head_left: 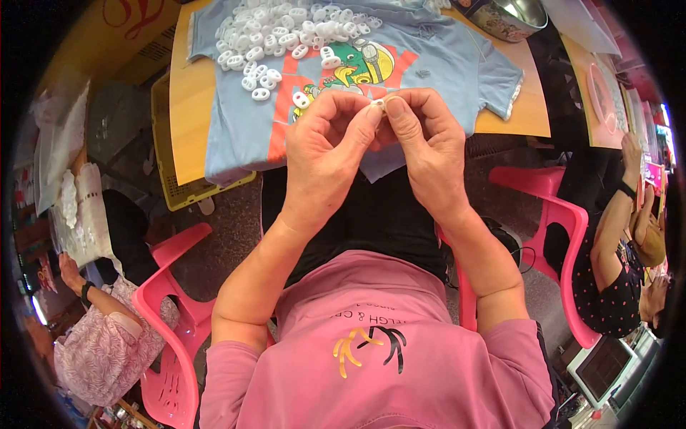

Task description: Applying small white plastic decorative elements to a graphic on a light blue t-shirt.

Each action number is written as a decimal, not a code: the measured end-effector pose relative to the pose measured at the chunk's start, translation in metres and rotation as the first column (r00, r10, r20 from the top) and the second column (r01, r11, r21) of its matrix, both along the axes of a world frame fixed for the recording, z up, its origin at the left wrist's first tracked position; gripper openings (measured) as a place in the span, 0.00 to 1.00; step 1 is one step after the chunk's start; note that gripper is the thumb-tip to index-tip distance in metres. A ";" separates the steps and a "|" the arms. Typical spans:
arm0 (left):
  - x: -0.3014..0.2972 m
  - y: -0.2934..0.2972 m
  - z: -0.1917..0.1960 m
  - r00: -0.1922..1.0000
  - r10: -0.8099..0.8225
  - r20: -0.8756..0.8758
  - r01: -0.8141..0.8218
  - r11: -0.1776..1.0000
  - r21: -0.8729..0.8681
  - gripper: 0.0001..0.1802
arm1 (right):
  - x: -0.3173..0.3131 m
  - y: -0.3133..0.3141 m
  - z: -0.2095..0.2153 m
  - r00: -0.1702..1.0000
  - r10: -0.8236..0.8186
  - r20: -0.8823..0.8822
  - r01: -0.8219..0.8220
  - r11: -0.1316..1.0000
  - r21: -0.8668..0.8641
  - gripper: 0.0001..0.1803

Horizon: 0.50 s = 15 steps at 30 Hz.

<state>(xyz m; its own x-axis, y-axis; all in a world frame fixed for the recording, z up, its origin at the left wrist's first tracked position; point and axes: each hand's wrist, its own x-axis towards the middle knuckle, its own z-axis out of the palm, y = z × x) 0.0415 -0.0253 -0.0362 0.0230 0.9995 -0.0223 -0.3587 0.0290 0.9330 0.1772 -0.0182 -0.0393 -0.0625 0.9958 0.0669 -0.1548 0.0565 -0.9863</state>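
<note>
Both hands meet above the near edge of a blue T-shirt (236, 136) spread on the table. My left hand (332, 139) pinches a small white plastic piece (377, 104) between thumb and forefinger. My right hand (421, 132) is closed on the other side of that piece, thumb and forefinger pressed together. Fingers cover most of it, so its full shape cannot be made out. Beyond the hands lies a heap of white oval two-hole plastic pieces (275, 32), with a few loose ones nearer me. One such piece (301, 99) lies just beside my left hand.
Small dark bits (423, 74) lie on the shirt at the right. A metal bowl (511, 16) stands at the back right. Below the table's left side is a yellow crate (171, 193). Pink chairs (179, 286) and seated people flank me on both sides.
</note>
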 end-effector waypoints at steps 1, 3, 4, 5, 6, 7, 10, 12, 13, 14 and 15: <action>-0.003 0.001 0.001 0.997 -0.047 0.057 0.048 0.999 -0.013 0.07 | 0.003 0.000 0.005 0.999 0.050 -0.009 -0.051 0.998 -0.022 0.09; -0.009 0.002 0.006 0.997 -0.062 0.055 0.063 0.997 -0.033 0.07 | 0.007 0.002 0.015 0.994 0.106 -0.022 -0.107 0.993 -0.041 0.09; -0.011 0.002 0.007 0.996 -0.077 0.055 0.080 0.995 -0.055 0.08 | 0.009 0.002 0.018 0.994 0.106 0.029 -0.107 0.994 0.014 0.10; -0.012 0.002 0.008 0.995 -0.077 0.056 0.080 0.995 -0.053 0.08 | 0.011 0.002 0.021 0.991 0.101 0.083 -0.107 0.992 0.068 0.10; -0.013 0.002 0.008 0.995 -0.084 0.062 0.087 0.995 -0.044 0.08 | 0.016 0.004 0.021 0.991 0.101 0.085 -0.107 0.992 0.069 0.10; -0.014 0.001 0.008 0.994 -0.091 0.067 0.093 0.995 -0.036 0.08 | 0.023 0.008 0.021 0.968 0.093 0.231 -0.135 0.976 0.171 0.10; -0.015 -0.001 0.011 0.994 -0.104 0.027 0.105 0.994 -0.028 0.08 | 0.030 0.018 0.028 0.911 0.045 0.411 -0.190 0.928 0.320 0.08; -0.016 -0.002 0.011 0.992 -0.125 0.020 0.125 0.992 -0.019 0.08 | 0.034 0.025 0.035 0.805 -0.034 0.593 -0.359 0.767 0.532 0.07; -0.017 -0.002 0.011 0.989 -0.145 0.011 0.146 0.989 -0.011 0.08 | 0.035 0.026 0.037 0.805 -0.034 0.593 -0.359 0.767 0.532 0.07; -0.017 -0.002 0.011 0.989 -0.144 0.011 0.144 0.989 -0.011 0.08 | 0.035 0.027 0.038 0.776 -0.033 0.630 -0.397 0.751 0.528 0.07; -0.018 -0.002 0.012 0.988 -0.152 -0.010 0.152 0.988 0.008 0.08 | 0.035 0.028 0.039 0.746 -0.033 0.665 -0.433 0.734 0.523 0.07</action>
<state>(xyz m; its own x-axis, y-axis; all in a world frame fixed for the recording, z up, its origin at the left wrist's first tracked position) 0.0236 -0.0275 -0.0243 0.1741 0.9846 -0.0143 -0.3421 0.0741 0.9368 0.2127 0.0098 0.0002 -0.5119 0.6876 0.5149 0.3586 0.7157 -0.5993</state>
